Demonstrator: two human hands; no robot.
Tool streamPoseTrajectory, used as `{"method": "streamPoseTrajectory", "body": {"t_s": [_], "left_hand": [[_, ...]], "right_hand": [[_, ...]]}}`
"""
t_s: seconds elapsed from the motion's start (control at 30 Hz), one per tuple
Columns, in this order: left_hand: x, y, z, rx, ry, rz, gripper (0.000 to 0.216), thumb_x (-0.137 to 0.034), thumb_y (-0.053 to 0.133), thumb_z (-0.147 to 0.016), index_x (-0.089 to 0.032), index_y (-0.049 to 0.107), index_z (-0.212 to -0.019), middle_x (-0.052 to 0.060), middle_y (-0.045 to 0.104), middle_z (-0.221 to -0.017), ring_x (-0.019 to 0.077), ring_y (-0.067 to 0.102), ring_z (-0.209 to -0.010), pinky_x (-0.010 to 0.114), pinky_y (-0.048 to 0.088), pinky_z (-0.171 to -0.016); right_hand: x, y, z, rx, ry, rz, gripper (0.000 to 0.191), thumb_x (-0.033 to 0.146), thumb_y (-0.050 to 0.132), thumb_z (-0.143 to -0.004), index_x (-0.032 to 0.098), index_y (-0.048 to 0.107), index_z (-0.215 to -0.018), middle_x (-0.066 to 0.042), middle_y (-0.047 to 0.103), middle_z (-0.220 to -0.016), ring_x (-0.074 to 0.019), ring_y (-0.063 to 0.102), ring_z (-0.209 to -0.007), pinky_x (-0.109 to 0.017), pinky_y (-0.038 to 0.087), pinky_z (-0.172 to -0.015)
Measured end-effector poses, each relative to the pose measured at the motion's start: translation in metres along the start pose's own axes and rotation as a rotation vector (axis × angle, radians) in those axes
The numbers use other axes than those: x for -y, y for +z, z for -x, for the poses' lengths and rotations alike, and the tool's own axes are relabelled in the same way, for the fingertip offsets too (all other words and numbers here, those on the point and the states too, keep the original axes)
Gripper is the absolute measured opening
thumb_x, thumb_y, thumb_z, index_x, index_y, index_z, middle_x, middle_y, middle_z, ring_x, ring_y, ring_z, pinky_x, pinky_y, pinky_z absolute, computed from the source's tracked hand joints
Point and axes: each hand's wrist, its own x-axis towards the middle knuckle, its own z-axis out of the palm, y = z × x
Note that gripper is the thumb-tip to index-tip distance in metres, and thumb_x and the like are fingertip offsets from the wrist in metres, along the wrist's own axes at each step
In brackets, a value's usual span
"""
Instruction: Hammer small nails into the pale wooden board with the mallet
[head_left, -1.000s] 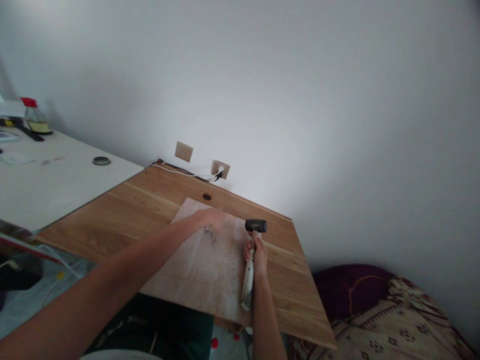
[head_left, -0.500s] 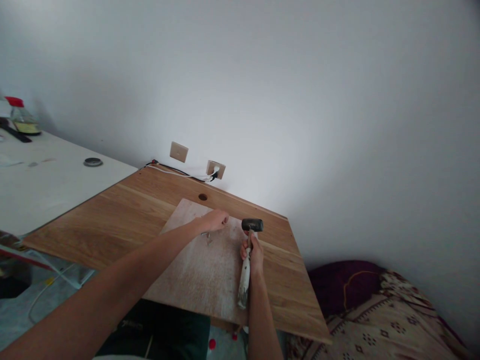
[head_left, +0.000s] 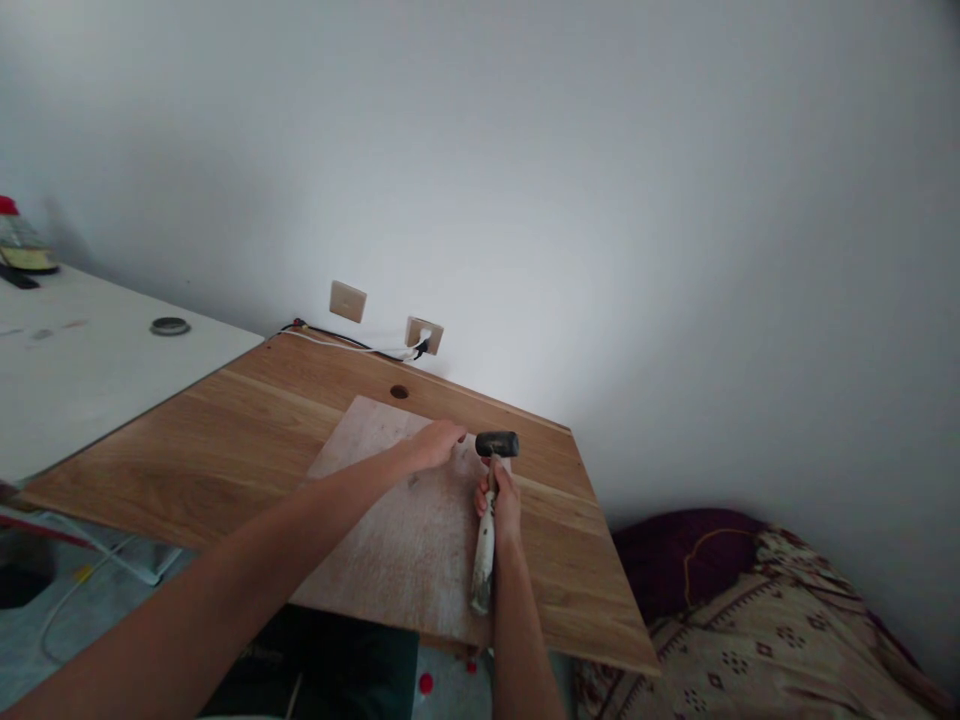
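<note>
My right hand [head_left: 505,500] is closed around the upper handle of a hammer [head_left: 497,444], whose dark head points up and whose pale, worn handle runs down toward me. Just left of the head, my left hand [head_left: 439,443] is low over the far part of a whitish wooden board [head_left: 397,545]. Its fingers are drawn together, and whatever may be in them is hidden. The board lies on the brown wooden tabletop [head_left: 585,580]. A small mark or bit shows on the board below my left wrist, too small to name.
A white table [head_left: 97,390] adjoins on the left, with a round dark lid [head_left: 170,326] and a red-capped bottle [head_left: 28,245]. Cables [head_left: 337,340] run along the wall to a socket [head_left: 424,335]. Patterned bedding [head_left: 750,640] lies at the right.
My left hand has moved slightly right, closer to the hammer head. The small shiny piece by my left wrist is now mostly out of sight. The whole view has shifted a little.
</note>
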Motion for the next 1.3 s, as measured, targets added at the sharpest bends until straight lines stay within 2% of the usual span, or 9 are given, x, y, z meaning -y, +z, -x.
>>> {"method": "streamPoseTrajectory", "body": {"t_s": [0.17, 0.4, 0.63, 0.8, 0.97, 1.2, 1.3], "left_hand": [[0.001, 0.009, 0.002, -0.051, -0.061, 0.065, 0.035, -0.001, 0.056, -0.074, -0.016, 0.070, -0.103, 0.005, 0.074, -0.084, 0.0200, 0.068, -0.083, 0.029, 0.050, -0.081], [0.006, 0.012, 0.014, -0.105, -0.056, 0.131, 0.023, -0.004, 0.056, -0.074, -0.017, 0.072, -0.085, 0.003, 0.073, -0.086, 0.0172, 0.066, -0.083, 0.027, 0.049, -0.080], [0.004, 0.015, 0.019, -0.185, -0.080, 0.172, 0.020, -0.005, 0.057, -0.076, -0.016, 0.071, -0.086, 0.005, 0.074, -0.088, 0.0184, 0.065, -0.086, 0.028, 0.049, -0.083], [0.002, 0.015, 0.021, -0.188, -0.076, 0.183, 0.023, -0.003, 0.054, -0.076, -0.016, 0.070, -0.086, 0.003, 0.072, -0.083, 0.0167, 0.065, -0.081, 0.027, 0.049, -0.081], [0.004, 0.016, 0.020, -0.179, -0.082, 0.179, 0.024, 0.000, 0.056, -0.072, -0.016, 0.071, -0.083, 0.005, 0.073, -0.087, 0.0186, 0.067, -0.085, 0.028, 0.050, -0.082], [0.008, 0.021, 0.020, -0.212, -0.147, 0.221, 0.036, -0.002, 0.060, -0.076, -0.016, 0.068, -0.108, 0.005, 0.075, -0.089, 0.0184, 0.070, -0.084, 0.028, 0.053, -0.082], [0.008, 0.023, 0.020, -0.214, -0.157, 0.221, 0.035, -0.004, 0.061, -0.076, -0.016, 0.068, -0.108, 0.005, 0.076, -0.088, 0.0192, 0.071, -0.084, 0.028, 0.053, -0.082]], "right_hand": [[-0.001, 0.000, 0.000, -0.005, -0.004, 0.000, 0.060, 0.069, 0.073, -0.068, 0.019, 0.065, -0.099, 0.012, 0.048, -0.048, -0.0075, 0.037, -0.027, -0.020, 0.027, -0.025], [-0.003, 0.001, 0.000, -0.010, -0.020, -0.015, 0.057, 0.068, 0.073, -0.068, 0.020, 0.065, -0.097, 0.012, 0.047, -0.047, -0.0071, 0.036, -0.027, -0.019, 0.026, -0.026], [0.000, -0.002, -0.001, 0.017, -0.011, 0.008, 0.057, 0.067, 0.073, -0.067, 0.019, 0.066, -0.097, 0.011, 0.048, -0.048, -0.0078, 0.038, -0.027, -0.021, 0.027, -0.026], [-0.001, -0.001, -0.001, 0.014, -0.008, 0.042, 0.062, 0.071, 0.073, -0.064, 0.019, 0.065, -0.098, 0.011, 0.049, -0.048, -0.0082, 0.038, -0.026, -0.021, 0.028, -0.025], [0.003, 0.004, 0.004, 0.005, -0.023, 0.101, 0.060, 0.071, 0.073, -0.068, 0.020, 0.065, -0.100, 0.011, 0.052, -0.049, -0.0089, 0.041, -0.026, -0.021, 0.031, -0.025], [0.022, 0.022, -0.007, 0.055, -0.039, 0.266, 0.052, 0.064, 0.075, -0.069, 0.018, 0.069, -0.092, 0.008, 0.057, -0.048, -0.0103, 0.044, -0.027, -0.022, 0.034, -0.026], [0.023, 0.029, -0.007, 0.080, -0.026, 0.267, 0.047, 0.061, 0.077, -0.067, 0.018, 0.068, -0.084, 0.006, 0.057, -0.049, -0.0105, 0.045, -0.029, -0.023, 0.033, -0.028]]}}
